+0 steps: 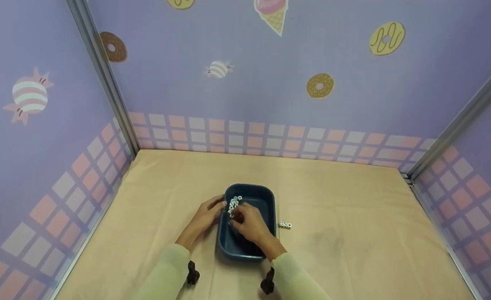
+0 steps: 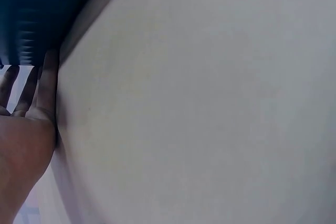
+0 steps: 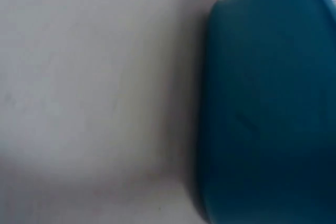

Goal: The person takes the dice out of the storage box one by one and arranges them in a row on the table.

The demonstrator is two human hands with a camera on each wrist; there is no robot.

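A dark blue rectangular tray sits on the cloth-covered table. Several white dice with dark pips lie bunched inside it, along its left wall. My left hand is at the tray's left side, thumb by the rim; in the left wrist view its straight fingers touch the outer wall. My right hand reaches down into the tray with bent fingers at the dice. One die is near the thumb and fingertips, but whether it is pinched is unclear. The right wrist view shows mostly the tray's outer wall.
A short row of white dice stands on the beige cloth, just right of the tray. Purple patterned walls enclose the table at the back and both sides, with metal posts at the corners.
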